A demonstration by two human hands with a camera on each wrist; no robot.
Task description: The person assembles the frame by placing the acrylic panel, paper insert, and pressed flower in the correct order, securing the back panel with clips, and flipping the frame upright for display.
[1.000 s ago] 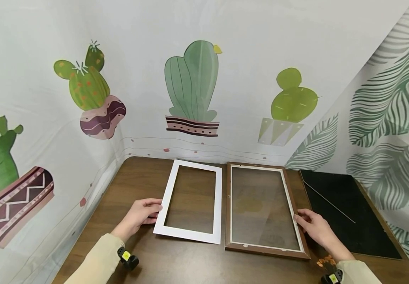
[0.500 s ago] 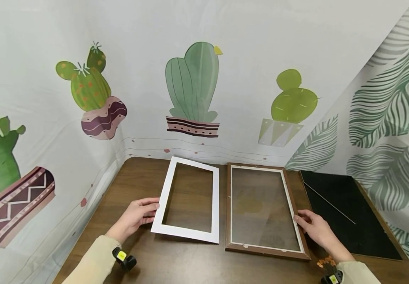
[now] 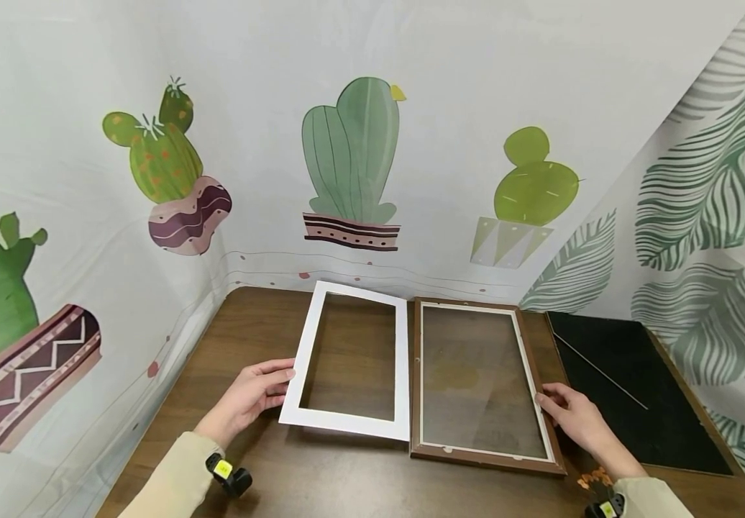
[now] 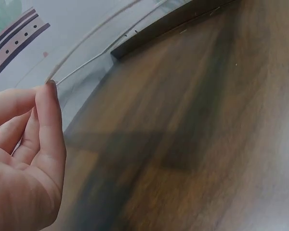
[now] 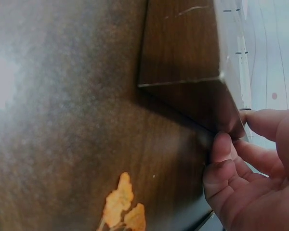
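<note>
- Mat (image 3: pixel 401 360), white, tilts above the table (image 3: pixel 321 475), right edge just beside the wooden frame (image 3: pixel 415 403).
- Left hand (image 3: pixel 252 393) pinches the mat's left edge.
- Right hand (image 3: pixel 574 415) grips the frame's right side.
- Black board (image 3: pixel 657 381) bears a thin rod (image 3: pixel 600 370).

A brown table (image 3: pixel 321 476) bears a frame (image 3: pixel 485 460) and black board (image 3: pixel 654 385).

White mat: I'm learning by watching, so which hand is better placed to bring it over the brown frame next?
Probably the left hand: it pinches the mat by its raised left edge, while the right hand holds the frame at its right side.
</note>
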